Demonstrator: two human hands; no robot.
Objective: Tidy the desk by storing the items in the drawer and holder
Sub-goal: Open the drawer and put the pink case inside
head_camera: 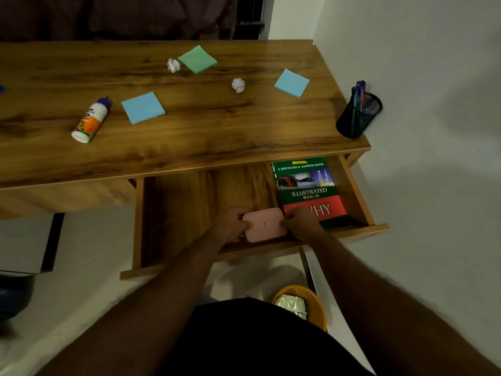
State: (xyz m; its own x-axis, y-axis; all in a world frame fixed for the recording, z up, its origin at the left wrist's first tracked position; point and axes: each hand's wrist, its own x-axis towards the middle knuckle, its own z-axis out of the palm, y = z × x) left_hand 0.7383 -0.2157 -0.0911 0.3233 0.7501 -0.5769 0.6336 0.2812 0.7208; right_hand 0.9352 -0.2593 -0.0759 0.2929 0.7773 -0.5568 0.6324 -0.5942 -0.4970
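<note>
Head view, looking down on a wooden bench (pixel 206 126) with its drawer (pixel 189 207) pulled open toward the body.

Inside the drawer, at the front, a small pink box (pixel 264 225) with rounded corners and a tiny label on top. Left hand (pixel 229 226) closed on the left edge of the box, right hand (pixel 302 222) closed on the right edge, so both hands grasping it together. Cannot tell whether the box rests on the drawer floor or is held just above it. Just beside the box, at the right side of the drawer, a green and red book (pixel 309 189) lying flat, its lower corner partly covered by the right hand.

On the bench top: a glue bottle (pixel 90 120) lying on its side at the left, a blue sticky pad (pixel 143 107) near it, a green sticky pad (pixel 198 59) farther back, another blue sticky pad (pixel 292 83) toward the right. Two crumpled paper balls, one (pixel 173 65) touching or nearly touching the green pad, the other (pixel 238 85) between the two blue pads. At the right front corner, a black mesh holder (pixel 357 116) standing upright with pens (pixel 359 95) inside.

On the floor below, near the body, an orange bin (pixel 320 302) with something shiny in it.
</note>
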